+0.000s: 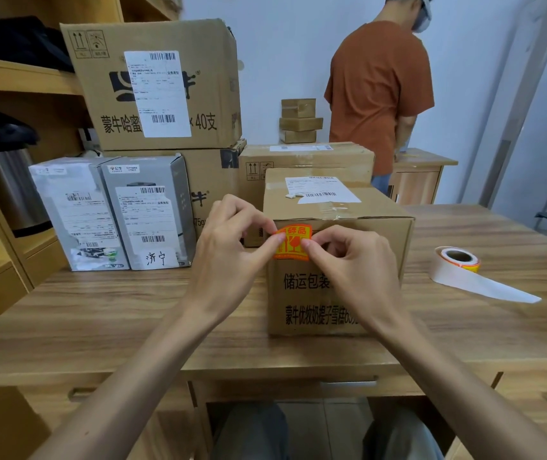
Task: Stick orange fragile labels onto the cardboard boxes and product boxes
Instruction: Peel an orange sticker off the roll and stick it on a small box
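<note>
An orange fragile label (293,242) lies against the upper front face of a cardboard box (338,287) standing on the wooden desk (132,313). My left hand (232,247) pinches the label's left edge and my right hand (351,260) pinches its right edge. A label roll (459,260) with a loose strip of white backing paper lies to the right of the box. Two grey product boxes (112,210) stand at the left. Larger cardboard boxes (155,84) are stacked behind them.
A wooden shelf unit (9,81) with a steel flask stands at the left. A person in an orange shirt (378,91) stands at the back by a small cabinet, next to three small stacked cartons (298,121). Another box (305,157) sits behind the labelled one.
</note>
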`<state>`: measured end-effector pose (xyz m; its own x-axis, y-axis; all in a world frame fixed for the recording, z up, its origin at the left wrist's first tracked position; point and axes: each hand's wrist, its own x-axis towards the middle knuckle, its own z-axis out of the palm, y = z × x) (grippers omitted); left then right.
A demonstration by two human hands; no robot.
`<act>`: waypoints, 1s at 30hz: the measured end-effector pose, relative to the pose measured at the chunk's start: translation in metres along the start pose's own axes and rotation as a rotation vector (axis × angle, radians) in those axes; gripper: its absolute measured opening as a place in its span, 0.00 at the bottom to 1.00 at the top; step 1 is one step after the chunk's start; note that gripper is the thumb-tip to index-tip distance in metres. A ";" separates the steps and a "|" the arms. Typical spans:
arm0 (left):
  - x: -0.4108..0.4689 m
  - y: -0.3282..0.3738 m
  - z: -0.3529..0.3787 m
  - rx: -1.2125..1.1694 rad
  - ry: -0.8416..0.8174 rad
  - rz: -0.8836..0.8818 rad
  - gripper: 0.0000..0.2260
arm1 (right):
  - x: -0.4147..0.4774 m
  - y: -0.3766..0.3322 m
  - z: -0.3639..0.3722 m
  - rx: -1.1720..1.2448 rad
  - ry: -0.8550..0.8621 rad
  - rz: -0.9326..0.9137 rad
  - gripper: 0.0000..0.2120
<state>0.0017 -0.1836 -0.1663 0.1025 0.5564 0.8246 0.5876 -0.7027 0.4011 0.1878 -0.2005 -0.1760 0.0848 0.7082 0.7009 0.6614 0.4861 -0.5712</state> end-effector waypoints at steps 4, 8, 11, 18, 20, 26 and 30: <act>0.001 -0.002 0.001 0.019 0.010 0.029 0.06 | -0.002 -0.005 0.000 -0.098 0.040 -0.029 0.10; 0.000 0.001 0.002 -0.004 0.052 -0.002 0.12 | -0.002 -0.008 0.003 -0.252 0.102 -0.108 0.12; 0.000 0.000 0.001 -0.009 0.014 0.004 0.17 | -0.001 -0.006 0.003 -0.365 0.147 -0.164 0.16; 0.003 -0.010 -0.001 -0.035 -0.038 -0.028 0.15 | 0.009 -0.006 -0.011 -0.583 0.306 -0.402 0.20; 0.003 -0.010 0.000 -0.047 -0.033 -0.040 0.15 | 0.015 -0.002 -0.012 -0.620 0.296 -0.407 0.24; 0.006 -0.009 0.003 -0.126 -0.020 -0.132 0.16 | 0.025 0.006 -0.008 -0.531 0.147 -0.377 0.25; 0.010 -0.008 0.004 -0.203 -0.056 -0.156 0.12 | 0.025 0.008 -0.004 -0.475 0.146 -0.342 0.21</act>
<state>0.0014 -0.1709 -0.1628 0.0709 0.6846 0.7255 0.4271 -0.6781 0.5982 0.1982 -0.1810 -0.1618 -0.1121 0.4577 0.8820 0.9269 0.3681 -0.0732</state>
